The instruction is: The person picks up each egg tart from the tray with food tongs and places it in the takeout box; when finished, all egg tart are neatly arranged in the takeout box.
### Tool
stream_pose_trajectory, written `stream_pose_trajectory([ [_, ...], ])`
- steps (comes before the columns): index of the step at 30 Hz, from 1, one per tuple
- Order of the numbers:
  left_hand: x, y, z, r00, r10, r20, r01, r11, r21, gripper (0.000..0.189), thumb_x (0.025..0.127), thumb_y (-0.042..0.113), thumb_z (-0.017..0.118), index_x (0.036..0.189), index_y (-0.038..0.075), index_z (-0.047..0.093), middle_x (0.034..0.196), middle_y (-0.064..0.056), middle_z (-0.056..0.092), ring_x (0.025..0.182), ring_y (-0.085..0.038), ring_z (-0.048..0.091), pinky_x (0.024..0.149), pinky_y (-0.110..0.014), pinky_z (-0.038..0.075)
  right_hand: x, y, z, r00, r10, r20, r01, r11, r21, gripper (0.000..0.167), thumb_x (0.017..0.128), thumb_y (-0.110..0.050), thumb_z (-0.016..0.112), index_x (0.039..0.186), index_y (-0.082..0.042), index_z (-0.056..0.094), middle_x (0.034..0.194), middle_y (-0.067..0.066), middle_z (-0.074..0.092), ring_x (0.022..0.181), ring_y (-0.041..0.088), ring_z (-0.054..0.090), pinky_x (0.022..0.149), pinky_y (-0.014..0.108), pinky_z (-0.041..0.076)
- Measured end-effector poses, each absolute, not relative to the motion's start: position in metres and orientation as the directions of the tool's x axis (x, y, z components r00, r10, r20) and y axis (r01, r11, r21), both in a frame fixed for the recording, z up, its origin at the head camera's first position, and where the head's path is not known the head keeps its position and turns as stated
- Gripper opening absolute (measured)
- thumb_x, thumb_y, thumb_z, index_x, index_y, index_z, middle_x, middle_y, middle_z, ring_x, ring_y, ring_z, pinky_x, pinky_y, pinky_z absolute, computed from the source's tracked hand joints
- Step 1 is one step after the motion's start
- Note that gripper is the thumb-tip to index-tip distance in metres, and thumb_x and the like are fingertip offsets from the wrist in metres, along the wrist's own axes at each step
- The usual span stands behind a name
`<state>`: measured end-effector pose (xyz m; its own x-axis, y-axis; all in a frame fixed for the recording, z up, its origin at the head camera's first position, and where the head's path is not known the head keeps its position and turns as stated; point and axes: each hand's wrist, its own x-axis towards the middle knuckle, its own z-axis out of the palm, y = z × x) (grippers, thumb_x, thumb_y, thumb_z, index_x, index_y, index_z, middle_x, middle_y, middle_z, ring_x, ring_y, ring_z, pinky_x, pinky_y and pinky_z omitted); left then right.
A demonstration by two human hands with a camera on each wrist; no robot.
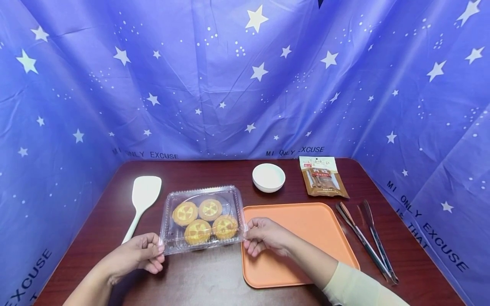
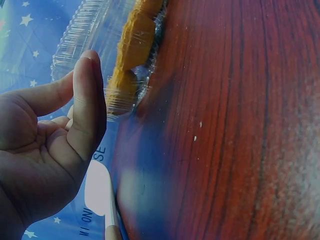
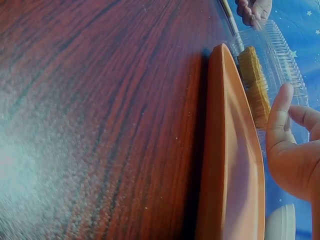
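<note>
A clear plastic clamshell box (image 1: pixel 233 199) with several round yellow pastries (image 1: pixel 198 231) inside sits left of the middle of the table, its lid down. My left hand (image 1: pixel 134 256) pinches its near left corner between thumb and fingers. At the near right corner, my right hand (image 1: pixel 266 236) pinches the edge the same way, over the left border of an orange tray (image 1: pixel 302 238). The left wrist view shows the pastries (image 2: pixel 137 42) through the box wall, beside my thumb and fingers. In the right wrist view the box (image 3: pixel 272 60) stands just beyond the tray rim.
A white spatula (image 1: pixel 145 193) lies at the left. Behind the tray are a white bowl (image 1: pixel 269 177) and a brown and white snack packet (image 1: pixel 323 177). Metal tongs (image 1: pixel 367 242) lie along the tray's right side. A starry blue curtain (image 1: pixel 229 85) encloses the table.
</note>
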<state>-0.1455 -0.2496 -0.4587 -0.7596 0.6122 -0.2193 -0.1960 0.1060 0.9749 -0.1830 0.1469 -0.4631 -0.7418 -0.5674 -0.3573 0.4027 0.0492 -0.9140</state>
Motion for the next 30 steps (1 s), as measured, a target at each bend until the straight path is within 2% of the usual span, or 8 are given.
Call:
stream_pose_trajectory([
  [8,-0.1454,-0.2487,-0.4571,-0.768,0.598,-0.230,-0.192,0.127,0.973,0.012,0.101,0.008,0.049,0.098,-0.003,0.049,0.087,-0.008,0.063,0.074,-0.018,0.070,0.068,-0.036,0.061,-0.1836,0.1469,-0.4646,-0.742,-0.565,-0.360,0.406,0.048,-0.913,0.006,0.091,-0.002,0.056,0.095,-0.001,0.052,0.072,0.008,0.066,0.055,0.012,0.064,0.054,0.027,0.057],
  [25,-0.1481,-0.2466,-0.4583,-0.757,0.602,-0.255,-0.219,0.134,0.967,0.012,0.100,0.010,0.052,0.097,-0.001,0.049,0.086,-0.006,0.062,0.073,-0.015,0.069,0.067,-0.033,0.061,-0.1843,0.1466,-0.4661,-0.743,-0.562,-0.364,0.406,0.053,-0.912,0.012,0.090,-0.004,0.058,0.098,0.002,0.051,0.072,0.008,0.066,0.055,0.012,0.064,0.053,0.026,0.057],
  [30,-0.1481,-0.2464,-0.4588,-0.760,0.599,-0.253,-0.215,0.135,0.967,0.012,0.100,0.010,0.052,0.096,-0.001,0.049,0.085,-0.006,0.062,0.071,-0.014,0.069,0.067,-0.032,0.061,-0.1839,0.1459,-0.4661,-0.741,-0.570,-0.356,0.404,0.046,-0.914,0.007,0.090,-0.002,0.057,0.094,-0.001,0.051,0.071,0.007,0.066,0.054,0.011,0.063,0.052,0.026,0.057],
])
